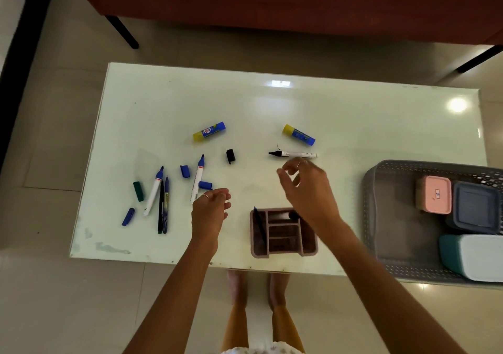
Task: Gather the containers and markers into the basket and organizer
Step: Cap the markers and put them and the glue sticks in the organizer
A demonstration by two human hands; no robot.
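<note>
Both hands point(209, 206) hover empty; glue stick point(209, 131) label unreadable.

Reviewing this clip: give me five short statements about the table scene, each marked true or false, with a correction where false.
1. The black-tipped marker lies uncapped. True.
2. Three containers sit in the grey basket. True.
3. The left hand holds a glue stick. False: it holds nothing; both glue sticks lie on the table.
4. The pink organizer sits inside the basket. False: it stands on the table, left of it.
5. The right hand hovers just short of the black-tipped marker. True.
</note>
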